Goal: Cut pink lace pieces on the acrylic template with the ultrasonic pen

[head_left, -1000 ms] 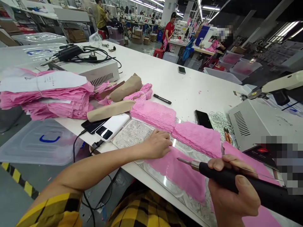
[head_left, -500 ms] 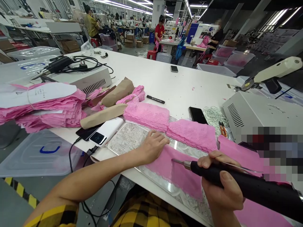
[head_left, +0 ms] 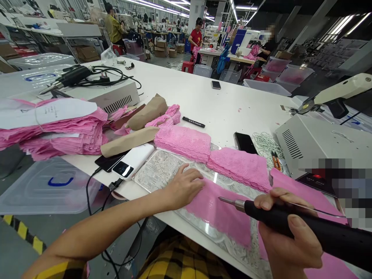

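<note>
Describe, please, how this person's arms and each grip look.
The left grip and right grip are ungloved hands. The left sleeve, checked in yellow and black, leaves the forearm bare. Any right sleeve is out of view.

1. A wide white table [head_left: 188, 93] slants across the foreground.
2. Grey floor [head_left: 11, 252] shows at lower left, crossed by a black-and-yellow striped line [head_left: 21, 228].
3. A long table [head_left: 79, 30] stands at upper left.
4. Farther back, a red stool [head_left: 187, 66] stands near a pale work table [head_left: 206, 59].
5. Cardboard boxes [head_left: 161, 52] sit on the floor beyond, and a pale pillar [head_left: 197, 11] rises behind.
6. Tube lights [head_left: 246, 7] shine overhead; the upper right is dim.
7. Bright slanted strips [head_left: 342, 28] glow there, windows or lamps, unclear which.
</note>
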A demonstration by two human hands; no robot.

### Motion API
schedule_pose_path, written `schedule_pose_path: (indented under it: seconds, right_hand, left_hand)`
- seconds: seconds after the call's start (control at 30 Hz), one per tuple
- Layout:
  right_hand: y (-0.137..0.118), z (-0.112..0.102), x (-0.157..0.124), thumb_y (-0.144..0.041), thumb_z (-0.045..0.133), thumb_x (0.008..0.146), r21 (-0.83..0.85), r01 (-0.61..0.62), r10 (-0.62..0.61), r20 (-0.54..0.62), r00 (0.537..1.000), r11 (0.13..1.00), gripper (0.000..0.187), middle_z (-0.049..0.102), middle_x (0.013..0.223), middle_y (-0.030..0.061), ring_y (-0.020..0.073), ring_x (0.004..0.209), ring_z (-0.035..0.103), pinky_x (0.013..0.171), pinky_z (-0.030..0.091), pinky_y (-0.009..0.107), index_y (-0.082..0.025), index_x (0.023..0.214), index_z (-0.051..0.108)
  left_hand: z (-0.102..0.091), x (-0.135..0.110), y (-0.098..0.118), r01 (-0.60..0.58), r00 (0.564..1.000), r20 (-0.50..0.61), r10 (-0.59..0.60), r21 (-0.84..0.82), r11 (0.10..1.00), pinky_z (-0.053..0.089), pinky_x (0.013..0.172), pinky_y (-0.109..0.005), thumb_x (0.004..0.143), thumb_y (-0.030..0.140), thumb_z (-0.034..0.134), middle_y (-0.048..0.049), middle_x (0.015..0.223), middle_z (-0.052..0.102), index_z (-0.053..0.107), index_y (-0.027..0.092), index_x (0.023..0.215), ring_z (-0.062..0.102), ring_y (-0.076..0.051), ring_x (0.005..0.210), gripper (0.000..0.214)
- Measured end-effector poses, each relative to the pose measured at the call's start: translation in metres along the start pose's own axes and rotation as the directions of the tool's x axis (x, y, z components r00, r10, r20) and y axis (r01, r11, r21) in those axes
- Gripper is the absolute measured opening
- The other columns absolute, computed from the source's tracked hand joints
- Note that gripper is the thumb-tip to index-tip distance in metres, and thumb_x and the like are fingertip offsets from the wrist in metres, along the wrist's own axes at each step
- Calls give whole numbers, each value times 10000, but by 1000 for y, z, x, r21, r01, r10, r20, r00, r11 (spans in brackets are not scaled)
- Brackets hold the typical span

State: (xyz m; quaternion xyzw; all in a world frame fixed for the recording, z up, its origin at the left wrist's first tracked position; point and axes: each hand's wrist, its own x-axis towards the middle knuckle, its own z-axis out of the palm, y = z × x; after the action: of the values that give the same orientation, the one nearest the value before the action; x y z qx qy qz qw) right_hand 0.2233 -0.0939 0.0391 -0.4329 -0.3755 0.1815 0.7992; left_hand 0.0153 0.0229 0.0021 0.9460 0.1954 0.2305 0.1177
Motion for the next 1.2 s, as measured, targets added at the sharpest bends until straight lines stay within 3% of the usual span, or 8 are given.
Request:
schedule_pose_path:
  seconds: [0.1, 0.2, 0.37, 0.57, 0.8, 0.97, 1.07, 1.2]
  right_hand:
    - [-4, 2, -1, -265, 577, 617, -20, 12, -13, -19, 1000, 1000, 205, 631, 810, 27, 130, 490, 539, 470, 461, 337, -167, 782, 648]
    - [-10, -3, 2, -256, 556, 581, -55, 44, -47, -52, 998, 997, 216, 631, 780, 20, 132, 464, 529, 449, 454, 337, -171, 759, 644]
    - [-19, -31, 14, -277, 500, 529, -183, 155, -181, -135, 974, 971, 263, 615, 713, 26, 147, 427, 508, 417, 436, 346, -168, 725, 639]
    - [-19, -52, 20, -291, 471, 538, -261, 195, -266, -274, 924, 946, 268, 608, 725, 32, 150, 436, 506, 429, 435, 350, -173, 726, 621]
    - [-8, -48, 14, -273, 538, 610, -169, 171, -201, -182, 962, 971, 232, 627, 813, 28, 134, 484, 552, 479, 461, 331, -166, 796, 625]
    - [-6, -52, 12, -257, 540, 623, -168, 175, -204, -178, 963, 970, 240, 636, 821, 24, 139, 505, 571, 505, 471, 333, -161, 818, 641]
    - [-7, -55, 12, -249, 533, 621, -178, 186, -217, -177, 960, 966, 249, 649, 823, 24, 141, 503, 576, 513, 467, 335, -162, 827, 641]
    - [-11, -54, 12, -248, 519, 604, -196, 202, -238, -185, 953, 960, 255, 653, 798, 22, 146, 496, 571, 519, 468, 344, -163, 812, 639]
  left_hand:
    - [4, 22, -1, 75, 994, 80, -73, -23, 997, 332, 1066, -502, 940, 252, 583, -94, 1136, 653, 665, 178, 1063, 589, -237, 1094, 165]
    - [9, 38, -2, 72, 989, 132, -66, -46, 996, 343, 1040, -478, 876, 250, 667, -75, 1138, 642, 671, 189, 949, 573, -244, 1101, 96]
    - [15, 41, 0, 48, 993, 110, -39, -81, 996, 319, 1038, -442, 893, 143, 594, -51, 1078, 661, 620, 174, 802, 567, -215, 1071, 100]
    - [14, 41, -2, 40, 996, 84, -33, -86, 995, 296, 1055, -504, 894, 201, 622, -70, 1084, 666, 660, 172, 970, 566, -239, 1068, 90]
    - [13, 45, -1, -12, 997, 81, 19, -82, 997, 295, 1068, -481, 937, 186, 544, -49, 1052, 673, 627, 175, 821, 570, -208, 1044, 143]
    - [13, 42, -3, -97, 994, 43, 100, -54, 994, 273, 1115, -451, 959, 138, 465, -14, 875, 672, 581, 184, 809, 595, -165, 958, 195]
    - [12, 40, -3, -108, 994, 5, 108, 56, 993, 276, 1120, -511, 962, 120, 433, -43, 898, 671, 620, 166, 931, 609, -185, 946, 195]
    - [10, 41, 8, -165, 985, -24, 169, 107, 980, 187, 1164, -592, 963, 138, 474, -107, 1148, 676, 639, 158, 1123, 585, -244, 1161, 230]
